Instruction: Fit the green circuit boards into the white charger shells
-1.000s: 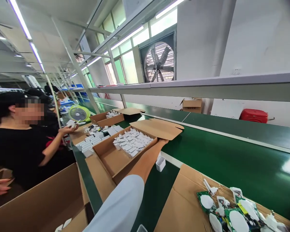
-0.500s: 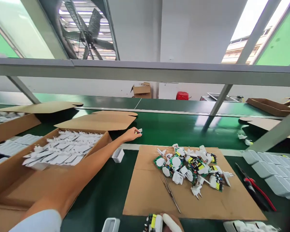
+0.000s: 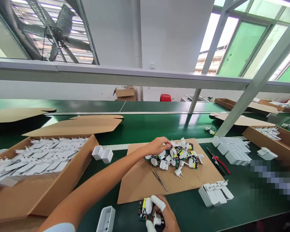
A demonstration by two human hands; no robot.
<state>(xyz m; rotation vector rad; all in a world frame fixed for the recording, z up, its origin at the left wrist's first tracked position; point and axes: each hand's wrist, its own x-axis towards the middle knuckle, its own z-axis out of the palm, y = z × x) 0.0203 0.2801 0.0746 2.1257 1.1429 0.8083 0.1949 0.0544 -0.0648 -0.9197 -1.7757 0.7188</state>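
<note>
My left hand (image 3: 158, 146) reaches over the far left part of a pile of small circuit boards with white plug parts (image 3: 174, 154). Its fingers are bent closed at the pile's edge; what they pinch is hidden. At the bottom, my right hand (image 3: 168, 214), with white covers on its fingertips, grips a circuit board (image 3: 143, 209) with yellow and white parts. Under the pile lies a cardboard sheet (image 3: 135, 190), with metal tweezers (image 3: 159, 178) resting on it. An open white plastic case (image 3: 105, 219) stands left of my right hand.
A cardboard box (image 3: 62, 190) of white plugs stands at left, two white cases (image 3: 102, 154) beside it. Red-handled pliers (image 3: 218, 161), rows of white cases (image 3: 232, 150) and white covers (image 3: 216, 193) lie at right. A metal frame bar (image 3: 135, 79) crosses above the green belt (image 3: 145, 125).
My left hand has moved right, from over the green belt to the pile. My view has turned right, and more of my right hand with its circuit board shows.
</note>
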